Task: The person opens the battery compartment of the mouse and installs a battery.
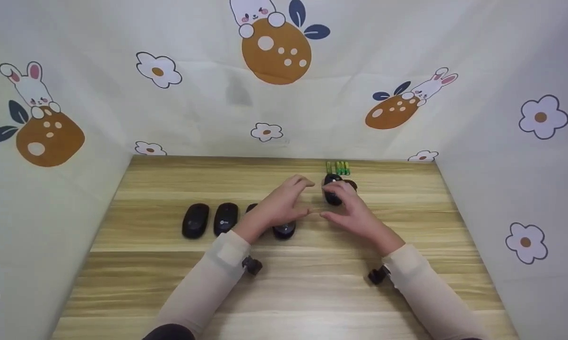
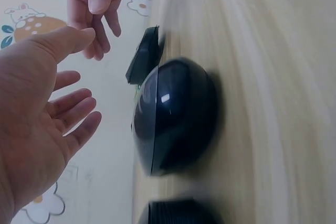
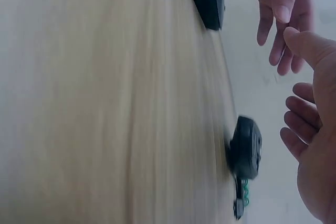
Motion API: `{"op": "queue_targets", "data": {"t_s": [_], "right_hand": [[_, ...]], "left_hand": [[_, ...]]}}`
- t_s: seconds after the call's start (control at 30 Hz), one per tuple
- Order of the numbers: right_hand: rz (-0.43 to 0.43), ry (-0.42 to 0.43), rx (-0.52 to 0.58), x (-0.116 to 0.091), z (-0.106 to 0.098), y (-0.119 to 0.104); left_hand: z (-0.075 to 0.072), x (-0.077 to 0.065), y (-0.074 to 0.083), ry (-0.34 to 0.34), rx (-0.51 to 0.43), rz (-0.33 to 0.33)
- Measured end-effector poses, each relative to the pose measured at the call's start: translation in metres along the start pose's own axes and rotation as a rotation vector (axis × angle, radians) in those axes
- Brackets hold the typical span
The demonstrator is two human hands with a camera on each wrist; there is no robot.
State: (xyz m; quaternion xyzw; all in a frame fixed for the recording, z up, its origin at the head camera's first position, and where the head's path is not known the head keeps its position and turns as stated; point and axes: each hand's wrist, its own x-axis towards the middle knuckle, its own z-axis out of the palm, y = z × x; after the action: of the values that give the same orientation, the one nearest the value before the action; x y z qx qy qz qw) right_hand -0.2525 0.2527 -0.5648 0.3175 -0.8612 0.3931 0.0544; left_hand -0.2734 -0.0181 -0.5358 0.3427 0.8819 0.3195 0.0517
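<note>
My left hand (image 1: 284,203) and right hand (image 1: 352,212) hover over the table facing each other, fingers loosely bent and holding nothing. Their thumbs come close together in the head view. A black computer mouse (image 1: 332,189) lies on the table beyond the right hand, whose fingertips overlap it from above. Right beside that mouse sits a small dark piece (image 1: 351,184), partly hidden by the fingers. Below the left hand and wrist lie a glossy black mouse (image 1: 284,230) and another mouse (image 1: 252,207), both partly covered. In the left wrist view, one mouse (image 2: 176,116) shows large beside the hand.
Two more black mice, one at the far left (image 1: 195,221) and one with a pale logo (image 1: 226,219), continue the row. Several green batteries (image 1: 338,168) lie near the table's back edge. Patterned cloth walls (image 1: 208,108) enclose the wooden table (image 1: 312,293) at back and sides.
</note>
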Motion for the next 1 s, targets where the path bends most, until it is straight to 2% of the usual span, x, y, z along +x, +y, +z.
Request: {"op": "queue_targets", "data": {"t_s": [0.27, 0.47, 0.67, 1.0], "right_hand": [[0.007, -0.057, 0.045, 0.000, 0.020, -0.022], [-0.006, -0.080, 0.026, 0.002, 0.036, -0.030], [0.026, -0.148, -0.006, 0.009, 0.049, -0.038], [0.094, -0.252, -0.064, 0.017, 0.062, -0.048]], "left_hand": [[-0.005, -0.034, -0.007, 0.017, 0.015, -0.019], [-0.006, -0.054, -0.017, 0.005, -0.002, -0.060], [-0.005, -0.066, -0.023, 0.001, -0.020, -0.076], [-0.004, -0.081, -0.029, -0.059, -0.003, -0.093]]}}
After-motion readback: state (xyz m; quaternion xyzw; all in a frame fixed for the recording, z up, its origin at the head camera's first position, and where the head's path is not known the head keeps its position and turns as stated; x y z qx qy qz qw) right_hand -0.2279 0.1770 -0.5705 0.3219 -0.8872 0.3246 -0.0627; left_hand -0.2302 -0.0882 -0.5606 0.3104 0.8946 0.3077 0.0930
